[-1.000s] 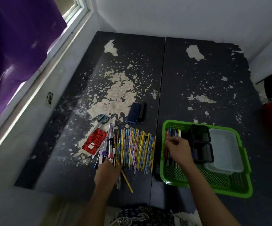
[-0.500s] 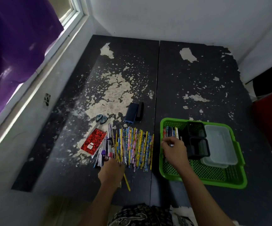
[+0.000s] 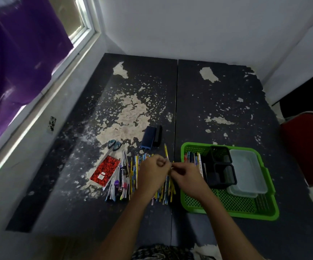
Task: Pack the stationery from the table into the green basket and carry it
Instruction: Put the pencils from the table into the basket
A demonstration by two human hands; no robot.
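Thin yellow wooden pencil (image 3: 165, 151) over the counter, 9 o'clock of green plastic mesh basket (image 3: 264, 214); our left hand (image 3: 153, 174) & right hand (image 3: 186, 178) fingers both pinch it. Light, stiff, prob. rolls; we'd grip mid-shaft.

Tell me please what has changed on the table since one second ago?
The right hand left the green basket and moved left to meet the left hand above the row of pencils. The left hand lifted a yellow pencil, and both hands now hold it. The notebook, scissors and basket contents stayed put.
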